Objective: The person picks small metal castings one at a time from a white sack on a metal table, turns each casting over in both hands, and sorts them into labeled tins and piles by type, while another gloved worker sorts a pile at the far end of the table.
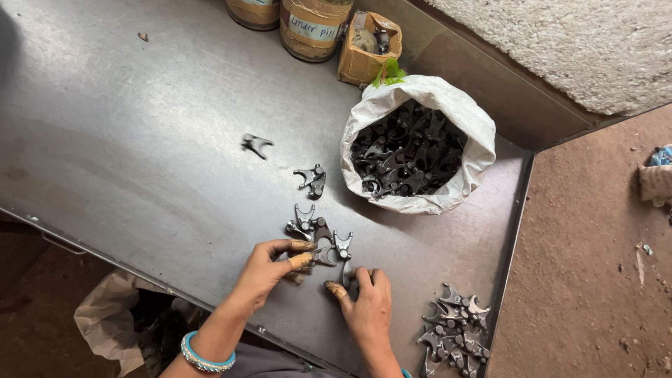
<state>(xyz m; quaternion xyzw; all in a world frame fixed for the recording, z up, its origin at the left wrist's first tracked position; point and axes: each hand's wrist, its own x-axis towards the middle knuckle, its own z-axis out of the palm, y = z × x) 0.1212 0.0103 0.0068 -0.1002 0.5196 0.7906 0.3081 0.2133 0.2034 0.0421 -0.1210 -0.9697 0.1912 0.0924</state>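
My left hand [269,262] pinched a small metal fork [323,255] on the table [140,140]. My right hand [367,301] was closed on another part [348,274] just beside it. The sack [420,98] of parts stood near.

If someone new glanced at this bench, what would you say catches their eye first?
Probably the white sack of dark forked metal parts at centre right on the steel table. Below it, the left hand and right hand work a small cluster of parts.
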